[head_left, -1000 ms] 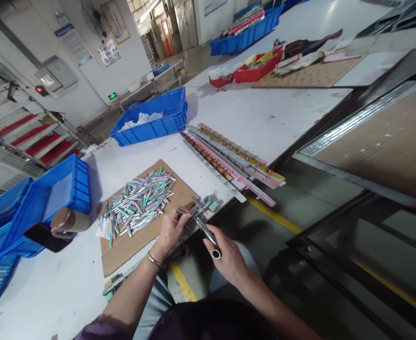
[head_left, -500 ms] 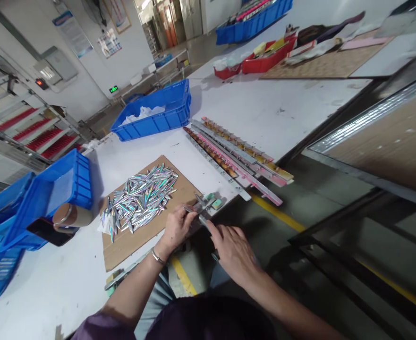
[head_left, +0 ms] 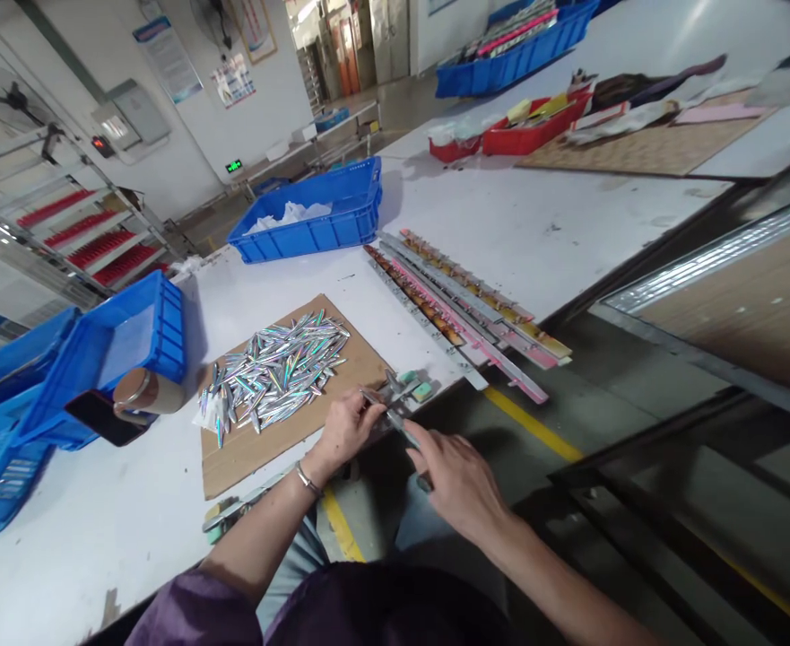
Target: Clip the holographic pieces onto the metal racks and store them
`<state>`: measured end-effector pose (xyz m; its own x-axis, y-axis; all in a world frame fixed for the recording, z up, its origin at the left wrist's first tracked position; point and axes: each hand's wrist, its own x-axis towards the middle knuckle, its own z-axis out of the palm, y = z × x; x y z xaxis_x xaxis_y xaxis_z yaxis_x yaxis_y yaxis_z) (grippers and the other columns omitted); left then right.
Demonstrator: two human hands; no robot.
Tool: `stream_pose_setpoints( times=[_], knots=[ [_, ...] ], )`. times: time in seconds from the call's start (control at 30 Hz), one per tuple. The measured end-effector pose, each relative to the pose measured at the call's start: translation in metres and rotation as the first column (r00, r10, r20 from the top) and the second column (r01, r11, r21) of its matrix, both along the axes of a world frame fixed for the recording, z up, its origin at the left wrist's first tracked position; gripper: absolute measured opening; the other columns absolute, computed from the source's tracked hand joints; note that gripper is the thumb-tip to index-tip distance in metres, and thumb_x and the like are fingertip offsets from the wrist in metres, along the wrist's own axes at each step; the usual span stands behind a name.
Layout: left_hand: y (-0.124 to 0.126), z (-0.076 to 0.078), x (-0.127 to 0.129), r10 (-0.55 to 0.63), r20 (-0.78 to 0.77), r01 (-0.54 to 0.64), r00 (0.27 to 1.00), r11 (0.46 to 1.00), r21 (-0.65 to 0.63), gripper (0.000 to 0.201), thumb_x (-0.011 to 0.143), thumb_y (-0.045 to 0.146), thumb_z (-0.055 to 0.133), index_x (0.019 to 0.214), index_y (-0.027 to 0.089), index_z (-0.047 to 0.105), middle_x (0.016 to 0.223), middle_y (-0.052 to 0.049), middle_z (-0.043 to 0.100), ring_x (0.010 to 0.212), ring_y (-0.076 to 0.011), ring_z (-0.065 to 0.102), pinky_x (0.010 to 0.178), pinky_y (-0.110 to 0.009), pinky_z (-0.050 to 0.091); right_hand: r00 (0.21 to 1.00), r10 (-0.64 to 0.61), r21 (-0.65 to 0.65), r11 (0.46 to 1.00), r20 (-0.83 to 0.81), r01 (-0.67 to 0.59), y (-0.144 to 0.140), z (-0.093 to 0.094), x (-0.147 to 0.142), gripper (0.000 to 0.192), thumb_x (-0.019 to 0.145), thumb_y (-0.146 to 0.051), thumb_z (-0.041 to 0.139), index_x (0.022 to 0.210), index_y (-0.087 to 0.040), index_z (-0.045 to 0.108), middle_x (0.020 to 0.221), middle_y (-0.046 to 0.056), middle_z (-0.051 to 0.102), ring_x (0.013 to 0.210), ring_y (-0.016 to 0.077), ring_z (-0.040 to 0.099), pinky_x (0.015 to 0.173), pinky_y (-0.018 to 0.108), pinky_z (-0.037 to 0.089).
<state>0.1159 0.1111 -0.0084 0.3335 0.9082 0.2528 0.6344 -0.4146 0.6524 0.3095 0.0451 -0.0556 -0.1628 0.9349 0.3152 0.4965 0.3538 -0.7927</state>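
Observation:
My left hand (head_left: 346, 429) is closed in a pinch over the table's front edge, on a slim silvery piece (head_left: 371, 397) whose tip shows past the fingers. My right hand (head_left: 460, 480) is wrapped round a grey hand tool (head_left: 400, 423) that looks like pliers. Its front end meets the piece at my left fingertips; the exact contact is too small to make out. Left of my hands, a heap of shiny, spindle-shaped pieces (head_left: 280, 368), like metal fishing lures, lies on a cardboard sheet (head_left: 360, 354). A metal clamp-like fixture with green pads (head_left: 421, 391) sits just beyond my fingers.
Long metal racks (head_left: 462, 305) lie to the right, overhanging the table edge. A blue crate (head_left: 307, 229) stands behind the heap. At left are blue bins (head_left: 166, 341), a mug (head_left: 149, 392) and a phone (head_left: 107, 418). Red trays (head_left: 535, 135) sit farther back.
The view has shifted, so the scene sits slightly right and mostly lower in the picture. Both hands keep their holds, with the tool still against the piece.

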Motion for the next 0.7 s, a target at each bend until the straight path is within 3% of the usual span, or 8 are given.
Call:
stream_pose_setpoints(
  times=[0.07,0.17,0.33,0.57,0.63,0.7],
  knots=[
    [0.000,-0.002,0.000,-0.001,0.012,0.001,1.000,1.000,0.001,0.020,0.099,0.034,0.056,0.094,0.019,0.068,0.093,-0.007,0.072,0.088,-0.0190,0.067,0.083,-0.029,0.051,0.926,-0.046,0.181,0.983,0.374,-0.024,-0.001,0.004,0.002,0.042,0.094,-0.010,0.043,0.129,-0.018,0.063,0.081,0.010,0.064,0.070,0.0242,0.058,0.073,0.040,0.043],
    [0.000,-0.006,0.001,0.003,-0.014,-0.003,1.000,1.000,-0.001,0.019,0.099,0.033,0.056,0.094,0.018,0.067,0.093,-0.008,0.072,0.089,-0.0198,0.067,0.085,-0.030,0.052,0.783,-0.116,0.285,0.955,0.612,-0.081,-0.004,0.004,-0.001,0.052,0.087,0.001,0.040,0.132,-0.016,0.060,0.079,0.012,0.061,0.067,0.0256,0.055,0.070,0.042,0.039],
    [-0.001,-0.010,0.004,-0.004,-0.125,0.004,0.992,1.000,-0.005,0.023,0.100,0.034,0.053,0.095,0.017,0.067,0.092,-0.008,0.071,0.089,-0.0198,0.066,0.084,-0.029,0.052,0.711,-0.187,0.383,0.915,0.678,-0.125,-0.009,-0.001,-0.003,0.046,0.086,0.002,0.047,0.128,-0.010,0.059,0.076,0.010,0.057,0.066,0.0250,0.054,0.066,0.041,0.039],
    [-0.004,-0.007,0.005,-0.009,-0.143,0.007,0.990,1.000,-0.013,0.024,0.101,0.034,0.052,0.096,0.016,0.067,0.093,-0.008,0.070,0.089,-0.0194,0.067,0.084,-0.029,0.052,0.581,-0.217,0.420,0.875,0.784,-0.241,-0.007,0.017,-0.002,0.042,0.085,0.006,0.047,0.121,-0.007,0.063,0.073,0.009,0.058,0.063,0.0234,0.056,0.063,0.037,0.043],
    [-0.004,-0.006,0.005,0.002,-0.142,-0.004,0.990,1.000,-0.014,0.025,0.101,0.035,0.052,0.096,0.016,0.067,0.093,-0.009,0.071,0.088,-0.0199,0.067,0.082,-0.029,0.052,0.592,-0.168,0.368,0.900,0.788,-0.234,-0.003,0.018,-0.003,0.042,0.085,0.006,0.044,0.121,-0.007,0.063,0.073,0.011,0.061,0.062,0.0238,0.058,0.061,0.037,0.043],
    [-0.003,-0.004,0.004,0.011,-0.140,-0.013,0.990,1.000,-0.013,0.026,0.101,0.035,0.052,0.096,0.016,0.067,0.092,-0.009,0.070,0.087,-0.0201,0.066,0.082,-0.030,0.052,0.690,-0.062,0.269,0.943,0.721,-0.196,0.002,0.012,-0.001,0.043,0.087,0.002,0.044,0.124,-0.009,0.061,0.076,0.012,0.064,0.061,0.0234,0.060,0.061,0.037,0.043]
  ],
)
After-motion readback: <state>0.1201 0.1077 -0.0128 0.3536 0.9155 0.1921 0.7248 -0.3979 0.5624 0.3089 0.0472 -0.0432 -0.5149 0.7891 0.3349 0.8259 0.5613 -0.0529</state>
